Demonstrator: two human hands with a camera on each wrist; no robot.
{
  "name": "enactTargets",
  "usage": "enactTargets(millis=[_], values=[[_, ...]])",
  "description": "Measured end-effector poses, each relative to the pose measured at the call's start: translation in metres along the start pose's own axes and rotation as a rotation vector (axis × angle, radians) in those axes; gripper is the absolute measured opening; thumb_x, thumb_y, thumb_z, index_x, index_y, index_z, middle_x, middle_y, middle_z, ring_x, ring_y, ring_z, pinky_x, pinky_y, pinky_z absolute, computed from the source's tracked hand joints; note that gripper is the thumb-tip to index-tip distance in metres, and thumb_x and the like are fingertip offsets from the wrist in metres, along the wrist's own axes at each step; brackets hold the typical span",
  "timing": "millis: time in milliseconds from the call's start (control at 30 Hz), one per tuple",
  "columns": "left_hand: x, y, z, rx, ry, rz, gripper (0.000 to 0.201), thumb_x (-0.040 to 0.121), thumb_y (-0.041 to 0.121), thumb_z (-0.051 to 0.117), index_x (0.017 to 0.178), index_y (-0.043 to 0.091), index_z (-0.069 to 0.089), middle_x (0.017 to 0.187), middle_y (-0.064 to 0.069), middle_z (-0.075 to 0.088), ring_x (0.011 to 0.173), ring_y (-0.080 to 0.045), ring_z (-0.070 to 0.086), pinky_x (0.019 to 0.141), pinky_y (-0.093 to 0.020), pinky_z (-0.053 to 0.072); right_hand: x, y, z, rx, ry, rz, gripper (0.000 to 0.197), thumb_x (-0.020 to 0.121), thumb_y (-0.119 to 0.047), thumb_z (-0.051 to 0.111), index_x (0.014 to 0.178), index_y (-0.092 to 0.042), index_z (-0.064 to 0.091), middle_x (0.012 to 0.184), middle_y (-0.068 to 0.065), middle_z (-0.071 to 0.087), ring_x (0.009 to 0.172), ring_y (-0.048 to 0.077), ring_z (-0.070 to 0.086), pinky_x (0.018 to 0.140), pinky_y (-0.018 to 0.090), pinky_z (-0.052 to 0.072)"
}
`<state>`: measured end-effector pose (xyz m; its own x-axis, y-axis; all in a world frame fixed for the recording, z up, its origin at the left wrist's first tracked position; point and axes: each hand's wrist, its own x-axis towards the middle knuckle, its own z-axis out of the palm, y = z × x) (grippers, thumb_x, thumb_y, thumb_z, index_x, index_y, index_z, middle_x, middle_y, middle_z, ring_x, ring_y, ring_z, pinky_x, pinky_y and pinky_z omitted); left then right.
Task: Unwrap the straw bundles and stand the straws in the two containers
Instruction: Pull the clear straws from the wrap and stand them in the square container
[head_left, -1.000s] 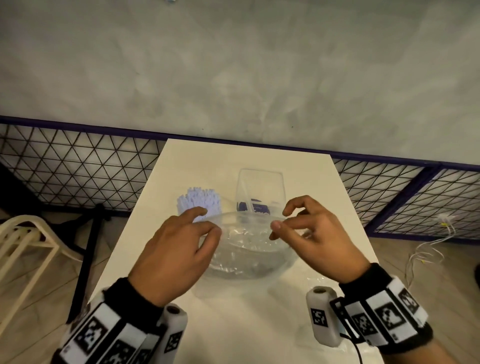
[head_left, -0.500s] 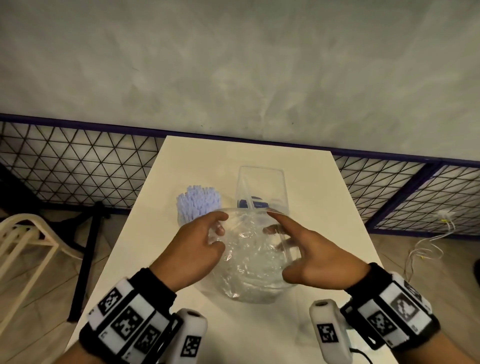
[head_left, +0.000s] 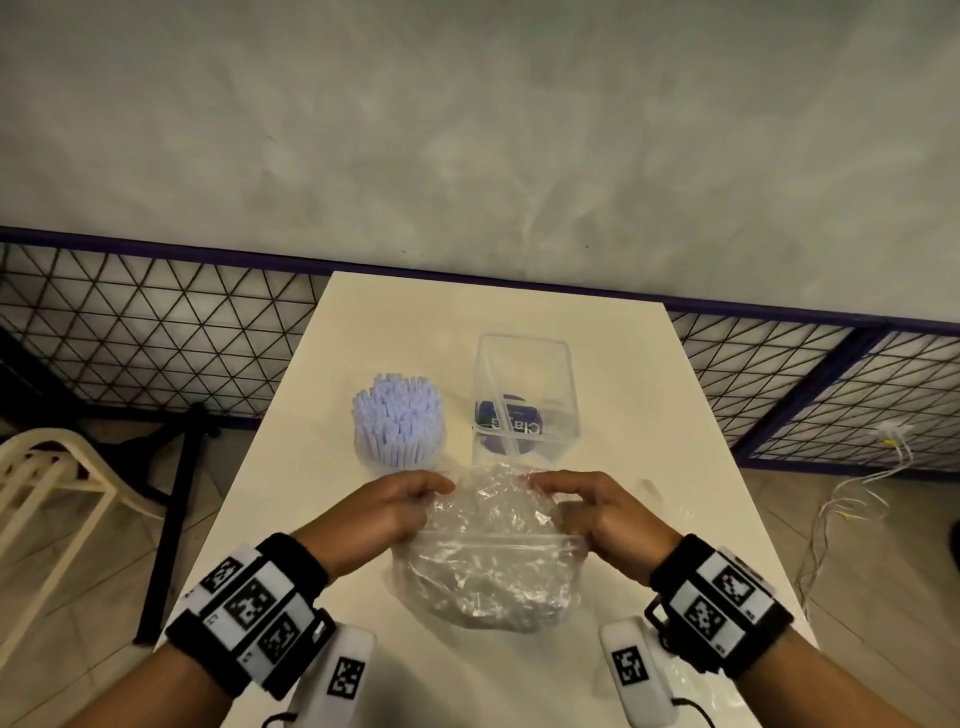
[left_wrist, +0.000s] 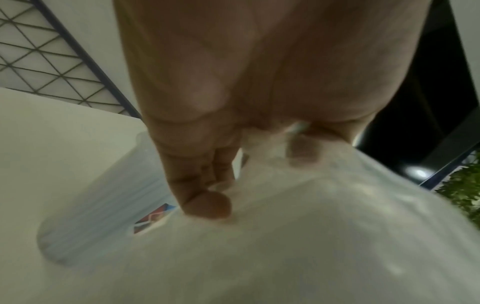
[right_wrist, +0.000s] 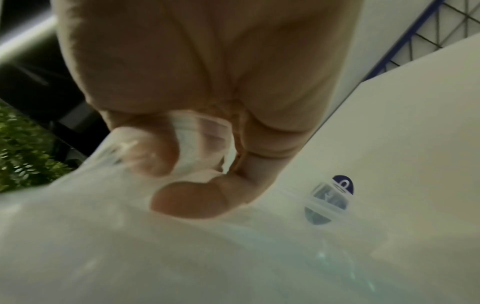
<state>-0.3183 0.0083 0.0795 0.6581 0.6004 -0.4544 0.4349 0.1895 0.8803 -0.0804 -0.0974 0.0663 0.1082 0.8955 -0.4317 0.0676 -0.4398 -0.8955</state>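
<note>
A crumpled clear plastic wrap (head_left: 488, 561) lies on the white table (head_left: 623, 395) between my hands. My left hand (head_left: 400, 506) pinches its left edge, and my right hand (head_left: 576, 501) pinches its right edge. In the wrist views the wrap (left_wrist: 311, 236) (right_wrist: 130, 246) fills the lower picture, with my left fingers (left_wrist: 205, 203) and right fingers (right_wrist: 192, 201) curled on it. Behind my left hand a round container (head_left: 399, 423) holds several upright white straws. Behind my right hand stands a clear square container (head_left: 523, 397) with a blue label (right_wrist: 335, 197) and nothing in it.
A metal grid fence (head_left: 156, 332) with a purple rail runs behind the table under a grey wall. A white chair (head_left: 47, 483) stands on the floor at the left. White cables (head_left: 852, 488) lie on the floor at the right.
Both hands have drawn back toward me and closed onto the wrap's two sides. The wrap has come nearer with them and now lies flatter.
</note>
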Motion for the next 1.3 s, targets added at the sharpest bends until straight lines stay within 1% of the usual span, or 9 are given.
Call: enactTargets(millis=[133,267,400,567,667,867,1033,1167,1300], values=[[0.002,-0.012,-0.007,-0.043,-0.004,0.116,0.048,0.065,0.025,0.054,0.111,0.036,0.067,0.123,0.009,0.064,0.117,-0.014,0.058,0.099,-0.041,0.048,0.004,0.009,0.002,0.199,0.045,-0.063,0.054,0.064,0.001,0.055,0.109,-0.021,0.076,0.120,0.019,0.067,0.098,0.037,0.064,0.088,0.053,0.051],[-0.007,-0.017,-0.010,-0.063,0.080,0.287,0.050,0.071,0.046,0.064,0.118,0.028,0.056,0.119,0.005,0.061,0.105,-0.012,0.060,0.086,-0.026,0.050,-0.003,0.015,-0.005,0.359,0.095,-0.200,0.033,0.079,0.005,0.064,0.105,-0.013,0.074,0.110,0.020,0.066,0.093,0.029,0.067,0.072,0.037,0.057],[-0.016,-0.036,-0.016,-0.078,-0.059,0.332,0.060,0.069,0.023,0.083,0.115,0.029,0.045,0.129,0.000,0.059,0.107,-0.021,0.064,0.097,-0.027,0.049,-0.015,0.026,-0.015,0.414,-0.062,-0.314,0.045,0.076,0.000,0.061,0.121,-0.001,0.063,0.135,0.001,0.053,0.120,0.031,0.061,0.086,0.031,0.053],[-0.012,-0.049,-0.004,0.072,0.085,0.423,0.052,0.068,0.011,0.086,0.094,0.040,0.051,0.127,0.012,0.059,0.112,-0.013,0.063,0.098,-0.020,0.049,-0.023,0.025,-0.013,0.131,-0.206,-0.353,0.070,0.066,0.020,0.059,0.122,-0.021,0.048,0.142,-0.009,0.048,0.126,0.027,0.056,0.094,0.028,0.047],[-0.005,-0.054,-0.002,0.035,0.193,0.477,0.037,0.063,0.027,0.086,0.075,0.033,0.052,0.113,-0.004,0.062,0.098,-0.020,0.064,0.088,-0.022,0.055,-0.022,0.020,-0.009,0.070,-0.125,-0.385,0.048,0.066,0.009,0.074,0.098,-0.022,0.057,0.142,-0.008,0.047,0.121,0.026,0.060,0.092,0.032,0.051],[0.007,-0.064,0.003,0.120,0.306,0.590,0.047,0.068,0.036,0.078,0.067,-0.005,0.055,0.115,0.009,0.063,0.101,-0.016,0.064,0.084,-0.018,0.054,-0.018,0.018,0.000,-0.005,0.065,-0.460,0.037,0.064,0.002,0.087,0.061,-0.023,0.060,0.124,-0.004,0.052,0.115,0.020,0.064,0.078,0.029,0.057],[0.001,-0.059,0.018,0.149,0.363,0.610,0.029,0.068,0.027,0.074,0.078,0.010,0.054,0.108,0.007,0.058,0.094,-0.024,0.060,0.088,-0.028,0.057,-0.014,0.030,0.012,-0.136,0.269,-0.618,0.037,0.066,-0.015,0.087,0.057,-0.023,0.052,0.111,-0.005,0.049,0.106,0.013,0.064,0.064,0.019,0.050],[-0.003,-0.056,0.026,0.175,0.312,0.606,0.064,0.061,0.032,0.088,0.116,0.022,0.057,0.120,0.012,0.053,0.104,-0.015,0.059,0.095,-0.025,0.052,-0.010,0.039,0.021,-0.304,0.427,-0.748,0.033,0.073,-0.027,0.076,0.058,-0.010,0.053,0.105,0.003,0.051,0.089,0.007,0.062,0.057,0.012,0.039],[0.000,-0.050,0.030,0.165,0.442,0.646,0.057,0.057,0.050,0.087,0.082,0.006,0.062,0.121,0.024,0.056,0.103,-0.008,0.059,0.084,-0.021,0.055,-0.016,0.037,0.021,-0.344,0.315,-0.694,0.027,0.064,-0.016,0.078,0.067,-0.013,0.051,0.112,-0.002,0.046,0.083,0.008,0.057,0.058,0.029,0.046]])
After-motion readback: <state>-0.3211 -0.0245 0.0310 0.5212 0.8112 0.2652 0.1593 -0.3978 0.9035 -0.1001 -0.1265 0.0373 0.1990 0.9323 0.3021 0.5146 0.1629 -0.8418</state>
